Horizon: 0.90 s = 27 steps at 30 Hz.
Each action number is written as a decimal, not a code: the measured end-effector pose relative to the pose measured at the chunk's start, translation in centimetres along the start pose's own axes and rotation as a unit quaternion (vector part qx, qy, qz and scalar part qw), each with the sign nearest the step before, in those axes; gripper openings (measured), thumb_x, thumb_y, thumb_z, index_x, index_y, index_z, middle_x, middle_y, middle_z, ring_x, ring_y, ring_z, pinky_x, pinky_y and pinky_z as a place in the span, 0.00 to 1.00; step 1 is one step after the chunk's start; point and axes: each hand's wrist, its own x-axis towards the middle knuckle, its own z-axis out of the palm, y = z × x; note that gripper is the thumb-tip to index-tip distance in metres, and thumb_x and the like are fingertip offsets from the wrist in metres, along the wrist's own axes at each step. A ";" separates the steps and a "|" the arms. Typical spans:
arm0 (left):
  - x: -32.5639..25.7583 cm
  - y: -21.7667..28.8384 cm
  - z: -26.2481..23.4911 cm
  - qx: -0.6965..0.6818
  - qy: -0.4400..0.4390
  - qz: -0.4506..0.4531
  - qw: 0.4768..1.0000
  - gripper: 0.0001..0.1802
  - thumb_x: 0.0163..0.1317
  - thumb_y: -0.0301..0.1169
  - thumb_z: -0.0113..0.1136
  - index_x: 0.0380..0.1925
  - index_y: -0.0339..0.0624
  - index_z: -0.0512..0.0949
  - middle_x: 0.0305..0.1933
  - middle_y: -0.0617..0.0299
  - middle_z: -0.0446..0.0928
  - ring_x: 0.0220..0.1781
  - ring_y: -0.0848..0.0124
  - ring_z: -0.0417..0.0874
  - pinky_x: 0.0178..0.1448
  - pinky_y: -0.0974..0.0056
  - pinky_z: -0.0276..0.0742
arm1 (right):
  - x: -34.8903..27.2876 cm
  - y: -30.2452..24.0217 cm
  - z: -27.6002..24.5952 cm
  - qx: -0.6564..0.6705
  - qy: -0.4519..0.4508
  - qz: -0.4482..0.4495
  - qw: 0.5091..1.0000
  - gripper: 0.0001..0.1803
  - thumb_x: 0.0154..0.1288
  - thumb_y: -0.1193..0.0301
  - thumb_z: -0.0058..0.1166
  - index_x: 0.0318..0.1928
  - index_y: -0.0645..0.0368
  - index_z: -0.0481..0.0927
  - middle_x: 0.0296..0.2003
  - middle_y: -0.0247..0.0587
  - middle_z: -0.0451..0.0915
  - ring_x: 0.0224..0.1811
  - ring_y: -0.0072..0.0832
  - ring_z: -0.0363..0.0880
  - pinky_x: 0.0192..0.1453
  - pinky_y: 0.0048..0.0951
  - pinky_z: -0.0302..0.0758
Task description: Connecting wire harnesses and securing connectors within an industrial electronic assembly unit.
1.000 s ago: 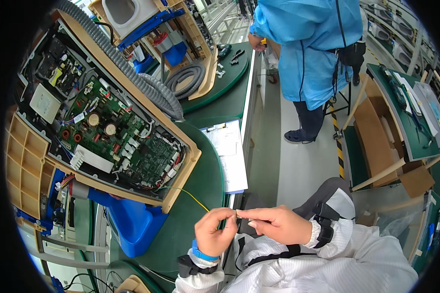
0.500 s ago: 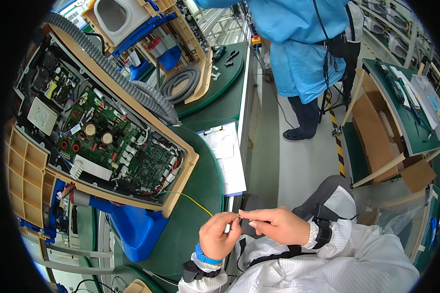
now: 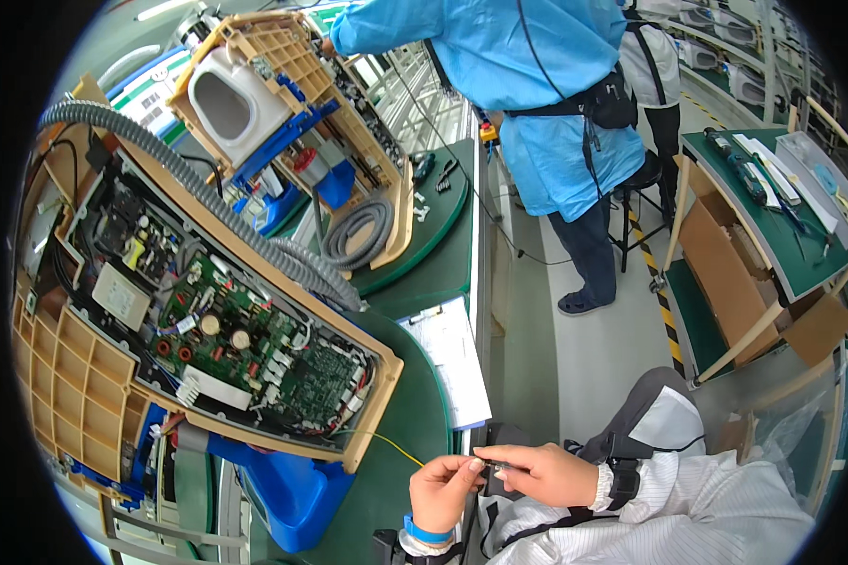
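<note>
At the far left stands a tan plastic panel ribbed into square pockets (image 3: 80,391); beside it leans a large open housing with a tan rim (image 3: 377,411), packed with dark modules and a green circuit board with small components (image 3: 316,381); a thick grey corrugated hose (image 3: 174,141) runs along its upper edge; a smooth blue plastic trough (image 3: 301,508) sits beneath its lower edge; farther back, a white plastic frame around a rounded opening (image 3: 266,113) tops a second tan assembly, with a coil of dark grey tubing (image 3: 360,235) at its foot.

From the housing's lower right corner a thin yellow wire (image 3: 386,440) crosses above the dark green, round-edged counter (image 3: 419,377) to the bare left hand with a blue wristband (image 3: 443,494); that grip is pinched closed on the wire near its end, thumb against forefinger; a clipboard with white sheets (image 3: 452,367) lies just beyond the hand; the bare right hand with a black wrist strap (image 3: 551,474) meets its fingertips, forefinger and thumb close together; whether its grip has hold of anything cannot be told, the fingertips being too small to read.

Behind, a person in a blue gown (image 3: 556,141) stands; farther right, a brown cardboard box (image 3: 725,282) sits under a green-topped counter (image 3: 790,273) that carries hand tools.
</note>
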 end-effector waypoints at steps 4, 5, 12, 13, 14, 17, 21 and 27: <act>-0.4 -0.1 0.3 -0.031 0.000 0.054 0.998 0.04 0.65 0.23 0.61 0.33 0.31 0.79 0.31 0.55 0.82 0.29 0.72 0.82 0.36 0.68 0.80 | -0.1 0.3 -0.1 0.018 -0.024 -0.016 0.999 0.26 0.71 0.73 0.48 0.69 0.49 0.67 0.34 0.38 0.84 0.35 0.22 0.84 0.44 0.23 0.78; -0.4 -0.5 0.4 -0.052 -0.004 0.061 0.997 0.04 0.65 0.22 0.60 0.33 0.31 0.79 0.31 0.55 0.82 0.29 0.71 0.82 0.36 0.68 0.80 | -0.2 0.1 -0.3 0.025 -0.027 -0.020 0.999 0.26 0.71 0.73 0.48 0.69 0.49 0.68 0.34 0.37 0.84 0.34 0.22 0.83 0.44 0.23 0.77; -0.7 -1.2 1.2 -0.077 -0.015 0.110 0.991 0.03 0.65 0.22 0.60 0.34 0.31 0.78 0.34 0.52 0.82 0.32 0.72 0.82 0.38 0.70 0.79 | -0.8 -0.2 -1.1 0.071 -0.053 -0.036 0.995 0.25 0.72 0.73 0.48 0.68 0.47 0.69 0.32 0.33 0.80 0.32 0.19 0.77 0.41 0.22 0.75; -0.7 -1.3 1.4 -0.076 -0.014 0.127 0.989 0.03 0.65 0.22 0.60 0.34 0.32 0.78 0.35 0.52 0.81 0.32 0.73 0.82 0.38 0.70 0.79 | -0.8 -0.4 -1.3 0.077 -0.056 -0.041 0.995 0.24 0.72 0.73 0.48 0.68 0.47 0.69 0.31 0.32 0.80 0.32 0.19 0.75 0.41 0.22 0.74; -0.7 -1.4 1.6 -0.075 -0.013 0.142 0.987 0.03 0.65 0.21 0.60 0.35 0.32 0.78 0.36 0.51 0.81 0.32 0.73 0.82 0.38 0.70 0.79 | -0.9 -0.3 -1.4 0.081 -0.055 -0.038 0.994 0.24 0.72 0.73 0.48 0.68 0.47 0.70 0.31 0.32 0.79 0.32 0.18 0.75 0.40 0.22 0.74; -1.5 -1.8 2.5 -0.018 0.027 0.209 0.977 0.04 0.64 0.21 0.60 0.38 0.32 0.77 0.40 0.49 0.81 0.35 0.72 0.82 0.41 0.68 0.79 | -0.7 -0.1 -1.5 0.086 -0.055 -0.038 0.994 0.23 0.73 0.73 0.49 0.67 0.49 0.71 0.31 0.31 0.78 0.31 0.16 0.73 0.40 0.21 0.73; -1.5 -2.2 1.7 0.089 0.091 0.313 0.941 0.09 0.61 0.18 0.59 0.43 0.32 0.77 0.43 0.51 0.81 0.42 0.67 0.82 0.48 0.64 0.78 | -0.6 0.0 -1.6 0.097 -0.062 -0.018 0.993 0.22 0.73 0.73 0.49 0.66 0.52 0.72 0.30 0.27 0.77 0.30 0.13 0.69 0.37 0.19 0.71; -2.3 -5.6 -6.1 0.257 0.324 0.196 0.889 0.11 0.65 0.26 0.56 0.46 0.33 0.77 0.49 0.51 0.77 0.50 0.62 0.78 0.57 0.62 0.72 | -0.5 -1.3 -4.0 0.202 -0.018 0.017 0.979 0.22 0.73 0.73 0.48 0.66 0.55 0.71 0.26 0.28 0.73 0.23 0.12 0.65 0.27 0.16 0.65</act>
